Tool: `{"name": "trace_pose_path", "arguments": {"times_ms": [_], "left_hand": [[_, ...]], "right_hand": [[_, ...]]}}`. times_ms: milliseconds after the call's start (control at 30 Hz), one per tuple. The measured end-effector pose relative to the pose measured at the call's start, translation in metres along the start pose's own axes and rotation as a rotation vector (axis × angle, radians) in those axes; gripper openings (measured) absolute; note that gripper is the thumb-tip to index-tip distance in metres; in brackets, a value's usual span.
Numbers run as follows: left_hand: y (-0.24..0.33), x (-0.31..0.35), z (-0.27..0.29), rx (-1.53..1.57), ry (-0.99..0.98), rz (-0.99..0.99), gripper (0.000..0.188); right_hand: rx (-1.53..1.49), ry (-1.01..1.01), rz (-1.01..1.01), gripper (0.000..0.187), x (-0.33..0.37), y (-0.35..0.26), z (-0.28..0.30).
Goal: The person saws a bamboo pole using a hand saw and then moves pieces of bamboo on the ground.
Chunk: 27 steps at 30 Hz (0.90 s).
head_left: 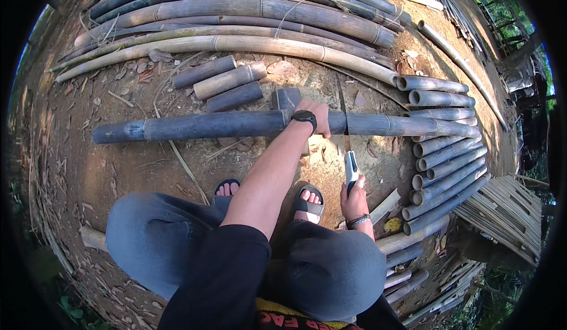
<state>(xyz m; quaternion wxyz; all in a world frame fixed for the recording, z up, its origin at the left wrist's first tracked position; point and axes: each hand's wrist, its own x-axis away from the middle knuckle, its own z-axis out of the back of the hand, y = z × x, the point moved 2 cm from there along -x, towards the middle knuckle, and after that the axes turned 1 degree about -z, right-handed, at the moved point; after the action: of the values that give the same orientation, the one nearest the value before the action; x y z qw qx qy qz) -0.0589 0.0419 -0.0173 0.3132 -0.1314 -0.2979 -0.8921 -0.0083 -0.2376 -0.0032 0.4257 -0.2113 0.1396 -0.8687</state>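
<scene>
A long dark bamboo pole (212, 126) lies crosswise in front of me, resting over a short bamboo block (286, 97). My left hand (314, 116), with a black watch at the wrist, is wrapped round the pole near its middle and presses it down. In my right hand (355, 199) is the white and dark handle of a hand saw (351, 166). Its thin blade runs away from me across the pole, just right of my left hand. How deep the blade sits in the bamboo I cannot tell.
Three short bamboo pieces (230, 82) lie beyond the pole. Farther off, several long bamboo poles (236, 43) lie side by side. Cut bamboo lengths (452, 159) are lined up at the right, near a stack of split slats (502, 212). My sandalled feet (309, 203) stand close to the saw.
</scene>
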Motion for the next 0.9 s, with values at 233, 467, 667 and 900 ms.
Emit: {"name": "trace_pose_path", "arguments": {"times_ms": [233,467,667,900], "left_hand": [[-0.005,-0.001,0.006,-0.005,-0.007,0.046,0.055],[-0.017,-0.007,0.007,0.051,-0.046,0.063,0.058],[-0.002,-0.014,0.004,0.022,-0.026,-0.002,0.059],[-0.007,-0.011,0.013,0.042,-0.094,0.08,0.064]], "right_hand": [[0.012,-0.073,-0.16,0.057,0.057,0.024,-0.002],[0.006,-0.094,-0.216,0.052,0.052,0.014,0.002],[0.011,0.065,0.029,0.04,-0.019,-0.002,0.002],[-0.102,-0.084,-0.278,0.059,0.078,0.062,-0.017]]}}
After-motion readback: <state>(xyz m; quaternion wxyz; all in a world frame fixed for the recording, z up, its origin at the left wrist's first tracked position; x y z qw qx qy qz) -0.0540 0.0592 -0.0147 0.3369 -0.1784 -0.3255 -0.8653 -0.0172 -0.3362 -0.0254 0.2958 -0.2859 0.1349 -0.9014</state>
